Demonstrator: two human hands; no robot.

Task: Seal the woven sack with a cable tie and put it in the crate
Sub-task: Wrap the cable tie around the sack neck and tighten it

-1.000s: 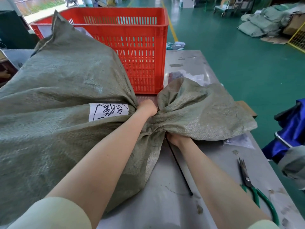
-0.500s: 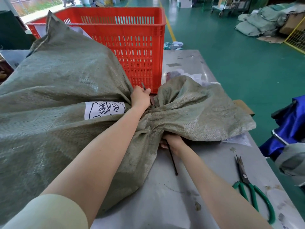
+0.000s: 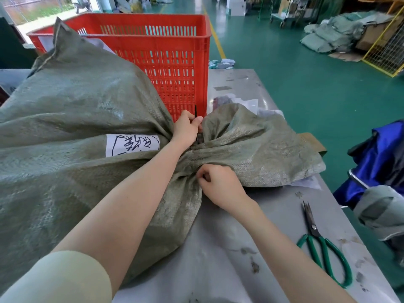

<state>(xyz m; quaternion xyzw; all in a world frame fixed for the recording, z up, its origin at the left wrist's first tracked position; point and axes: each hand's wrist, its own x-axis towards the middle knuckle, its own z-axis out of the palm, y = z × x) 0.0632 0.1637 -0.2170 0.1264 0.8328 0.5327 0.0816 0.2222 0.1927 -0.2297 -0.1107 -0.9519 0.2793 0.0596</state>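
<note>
A large grey-green woven sack [image 3: 72, 119] lies on the metal table [image 3: 229, 254], its neck bunched near the middle and its loose mouth [image 3: 266, 154] fanned out to the right. A white handwritten label [image 3: 132, 144] sits near the neck. My left hand [image 3: 188, 127] grips the far side of the neck and pinches a thin black cable tie [image 3: 195, 111] whose tip sticks up. My right hand [image 3: 220, 185] is closed on the near side of the neck; the tie's other end is hidden there. The red slatted crate [image 3: 175, 62] stands right behind the sack.
Green-handled scissors [image 3: 321, 243] lie on the table at the right front. Clear plastic bags [image 3: 247, 103] lie beyond the sack's mouth. A blue-covered chair [image 3: 380, 158] stands off the table's right edge. More sacks [image 3: 334, 36] are piled on the green floor far right.
The black tie that trailed on the table near my right hand has been drawn under the neck; its tip now stands above my left hand. My right hand moved up onto the neck.
</note>
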